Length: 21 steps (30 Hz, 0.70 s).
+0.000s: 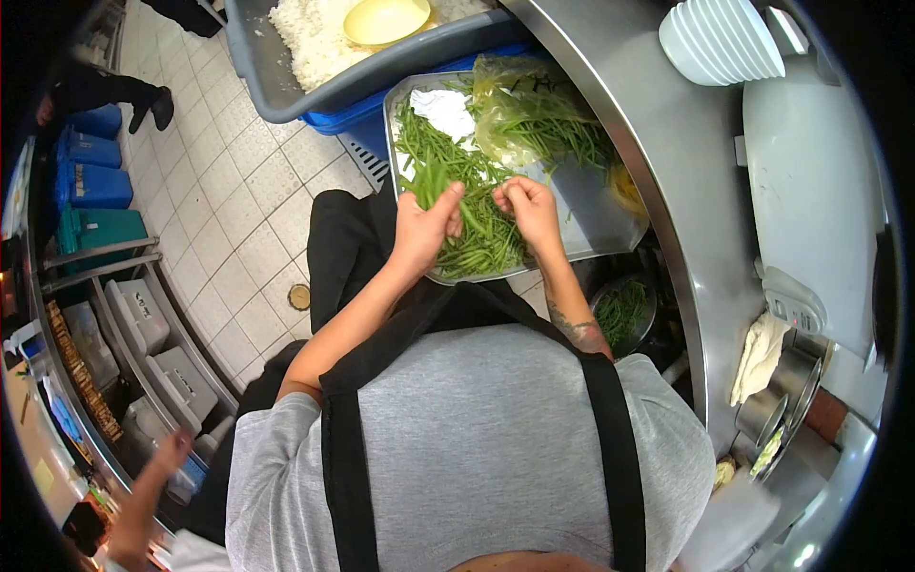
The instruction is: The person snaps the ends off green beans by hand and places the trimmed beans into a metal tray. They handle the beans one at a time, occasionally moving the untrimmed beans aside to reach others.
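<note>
My left hand point(424, 232) is closed around a bunch of green beans point(431, 179), their ends sticking out past the thumb. Close by on the right, my right hand point(530, 215) is pinched, and whatever lies between its fingertips is too small to make out. Both hands are over a metal tray point(613, 235) on my lap. Loose green beans point(481, 250) cover its left part. At its far side lies a clear plastic bag point(505, 105) with more beans, beside a crumpled white paper or cloth point(444, 112).
A grey tub point(367, 81) of rice with a yellow bowl point(386, 19) stands ahead. The steel counter point(658, 143) curves along my right, carrying stacked white bowls point(721, 43). Beneath it, a pot holds greens point(621, 313). Other people's leg point(124, 92) and arm point(148, 496) show at left.
</note>
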Motion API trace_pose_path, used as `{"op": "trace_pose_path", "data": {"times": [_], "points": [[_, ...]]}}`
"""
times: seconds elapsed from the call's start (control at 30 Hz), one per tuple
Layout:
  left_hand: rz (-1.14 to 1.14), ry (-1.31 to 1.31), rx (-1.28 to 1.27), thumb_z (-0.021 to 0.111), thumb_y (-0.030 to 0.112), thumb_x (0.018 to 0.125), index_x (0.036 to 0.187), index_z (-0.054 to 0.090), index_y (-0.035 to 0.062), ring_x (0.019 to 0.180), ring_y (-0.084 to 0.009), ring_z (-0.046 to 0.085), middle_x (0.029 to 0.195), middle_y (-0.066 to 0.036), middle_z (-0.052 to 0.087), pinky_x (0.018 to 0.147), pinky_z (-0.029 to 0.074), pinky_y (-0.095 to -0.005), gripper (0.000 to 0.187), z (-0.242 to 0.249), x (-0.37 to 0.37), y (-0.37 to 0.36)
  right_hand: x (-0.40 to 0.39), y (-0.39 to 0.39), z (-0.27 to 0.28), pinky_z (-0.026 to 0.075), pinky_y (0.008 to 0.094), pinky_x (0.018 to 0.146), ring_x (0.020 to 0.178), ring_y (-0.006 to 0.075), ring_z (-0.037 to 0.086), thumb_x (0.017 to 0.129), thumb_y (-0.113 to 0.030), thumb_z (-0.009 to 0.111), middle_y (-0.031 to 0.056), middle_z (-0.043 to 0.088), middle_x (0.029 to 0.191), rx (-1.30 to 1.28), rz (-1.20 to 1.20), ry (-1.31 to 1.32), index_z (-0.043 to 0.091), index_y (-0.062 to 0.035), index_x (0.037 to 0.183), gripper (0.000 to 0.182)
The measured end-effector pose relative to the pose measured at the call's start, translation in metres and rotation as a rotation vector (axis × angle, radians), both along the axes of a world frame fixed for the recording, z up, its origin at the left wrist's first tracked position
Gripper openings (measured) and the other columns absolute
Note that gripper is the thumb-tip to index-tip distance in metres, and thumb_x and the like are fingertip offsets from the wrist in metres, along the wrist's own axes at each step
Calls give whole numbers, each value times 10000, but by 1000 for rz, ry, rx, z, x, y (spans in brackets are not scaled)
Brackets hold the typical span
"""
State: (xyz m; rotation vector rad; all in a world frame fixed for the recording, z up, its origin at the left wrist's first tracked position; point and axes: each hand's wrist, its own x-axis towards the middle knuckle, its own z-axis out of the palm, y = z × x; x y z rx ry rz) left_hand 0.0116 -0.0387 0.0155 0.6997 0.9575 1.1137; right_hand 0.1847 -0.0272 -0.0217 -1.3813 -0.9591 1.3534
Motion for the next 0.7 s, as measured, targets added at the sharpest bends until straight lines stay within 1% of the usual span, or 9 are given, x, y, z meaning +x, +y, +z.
{"op": "trace_pose_path", "data": {"times": [0.07,0.1,0.13,0.23,0.37,0.5,0.6,0.67,0.7], "points": [[38,0,-58,551,192,897,780,522,27,434,-115,423,557,-9,453,430,383,-257,204,-1,-2,1,18,2,7,417,310,526,563,139,553,818,-248,581,94,587,606,-141,153,-620,649,-17,711,263],[68,-96,-73,540,204,903,800,525,26,444,-118,430,573,-14,458,427,379,-258,206,-4,-3,3,23,1,16,458,370,584,658,239,608,811,-347,595,133,642,746,-140,151,-811,654,-41,783,314],[98,-191,-87,530,216,908,821,529,24,453,-121,437,590,-18,463,425,376,-258,211,-7,-4,4,30,1,14,458,370,584,658,239,608,811,-347,595,133,642,746,-139,152,-811,654,-41,783,314],[59,-197,-167,519,231,914,896,525,22,548,-137,536,703,-72,560,510,484,-276,210,-12,-9,6,48,-2,5,480,416,680,778,341,612,790,-314,619,141,642,814,-18,-51,-1157,637,-56,854,266],[80,-238,-279,556,191,893,889,532,25,621,-157,603,790,-112,621,637,560,-313,167,-5,-2,5,67,3,-23,481,414,698,783,342,613,772,-268,642,135,648,823,-64,-36,-1160,617,-37,807,235],[48,-144,-229,583,144,875,873,541,25,567,-127,560,725,-74,595,556,527,-288,127,-14,-1,5,61,5,-21,481,403,682,756,325,618,770,-255,645,134,645,802,-106,-43,-1114,612,-30,780,227],[-21,-96,-225,614,101,846,838,555,7,490,-113,504,663,-46,559,472,467,-265,111,-13,-5,3,45,4,-7,483,346,645,702,249,629,814,-174,603,115,642,763,-35,-28,-878,597,-25,828,150],[-36,-30,-240,625,110,839,820,561,11,456,-93,452,612,-24,530,443,422,-250,119,-9,-1,1,32,3,2,469,274,618,669,146,603,866,-101,543,86,637,753,13,180,-276,554,-15,910,97],[-43,-32,-240,625,110,839,820,561,11,456,-93,452,612,-24,530,443,422,-250,119,-9,1,2,23,0,8,461,251,616,668,122,583,882,-85,520,73,626,753,9,258,-168,529,-13,933,88]]}}
